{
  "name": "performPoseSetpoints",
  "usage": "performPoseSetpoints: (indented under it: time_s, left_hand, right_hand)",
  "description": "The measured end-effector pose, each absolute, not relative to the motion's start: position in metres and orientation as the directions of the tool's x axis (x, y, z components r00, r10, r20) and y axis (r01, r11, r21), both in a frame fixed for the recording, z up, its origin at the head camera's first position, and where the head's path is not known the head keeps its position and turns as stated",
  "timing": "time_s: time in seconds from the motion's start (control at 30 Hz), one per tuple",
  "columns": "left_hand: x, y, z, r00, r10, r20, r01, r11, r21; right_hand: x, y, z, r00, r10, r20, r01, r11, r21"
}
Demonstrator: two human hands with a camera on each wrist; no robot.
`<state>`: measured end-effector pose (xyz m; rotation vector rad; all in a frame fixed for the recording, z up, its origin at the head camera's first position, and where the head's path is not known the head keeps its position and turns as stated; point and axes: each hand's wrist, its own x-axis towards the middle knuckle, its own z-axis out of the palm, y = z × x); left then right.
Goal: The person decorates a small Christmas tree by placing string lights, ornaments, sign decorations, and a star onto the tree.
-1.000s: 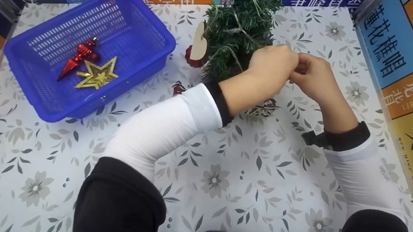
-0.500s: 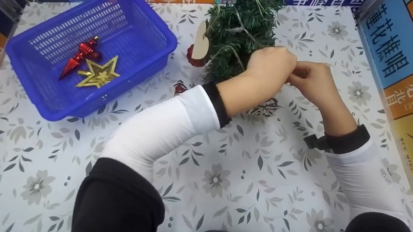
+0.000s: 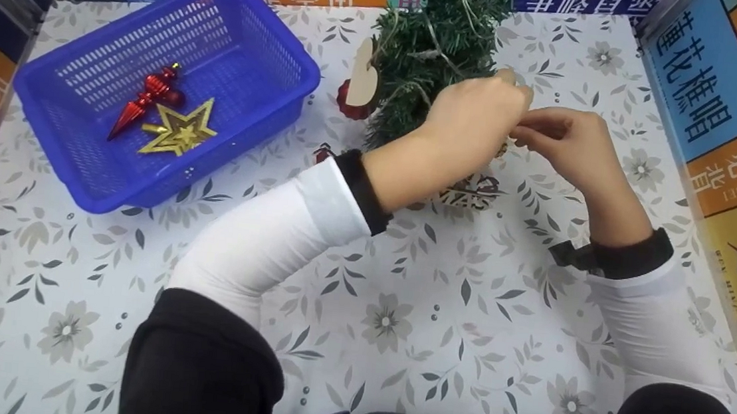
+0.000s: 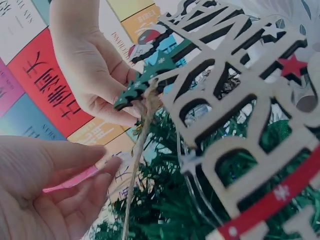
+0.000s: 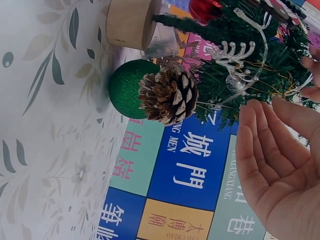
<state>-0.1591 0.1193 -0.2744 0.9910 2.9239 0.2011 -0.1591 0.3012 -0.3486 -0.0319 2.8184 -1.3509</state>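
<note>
Both hands meet at the right side of a small green artificial Christmas tree (image 3: 409,50). My left hand (image 3: 473,116) reaches across its front; in the left wrist view, thumb and index finger of this left hand (image 4: 55,185) come together at the tips. My right hand (image 3: 577,148) faces it, thumb close to the fingers. Near the fingertips of the right hand (image 5: 280,170), gold thread (image 5: 287,92) runs from a silvery antler-shaped ornament (image 5: 235,65). I cannot tell what either hand pinches. A wooden letter sign (image 4: 272,197) with a red band hangs close to both hands.
A blue plastic basket (image 3: 136,40) at the left holds a red spindle-shaped ornament (image 3: 152,91) and a gold star (image 3: 183,131). A pinecone (image 5: 172,95) and a green ball (image 5: 127,92) are low by the tree's wooden base (image 5: 130,25). Printed panels wall the flowered tabletop.
My left hand and forearm have shifted slightly left, and one left finger now rises above the knuckles. The right hand has eased slightly right. Ornaments in the basket stay put.
</note>
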Motion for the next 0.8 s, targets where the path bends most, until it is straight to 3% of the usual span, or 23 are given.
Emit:
performPoseSetpoints:
  time_s: [0.27,0.5,0.67,0.8]
  left_hand:
    - [-0.151,0.069,-0.264,-0.808,0.532,0.251,0.587,0.759,0.281]
    - [-0.154,0.025,-0.263,-0.832,0.413,0.370,0.541,0.750,0.379]
    - [-0.164,-0.023,-0.261,-0.844,0.271,0.462,0.471,0.787,0.399]
    - [-0.175,-0.068,-0.256,-0.878,0.112,0.465,0.335,0.838,0.430]
  right_hand:
    - [-0.156,0.303,-0.347,-0.999,-0.037,-0.011,-0.015,0.633,-0.774]
    - [-0.152,0.310,-0.345,-1.000,-0.026,-0.010,-0.009,0.638,-0.770]
    - [-0.151,0.314,-0.346,-1.000,-0.007,0.002,-0.006,0.647,-0.762]
    - [-0.150,0.318,-0.346,-1.000,0.007,-0.005,0.009,0.650,-0.760]
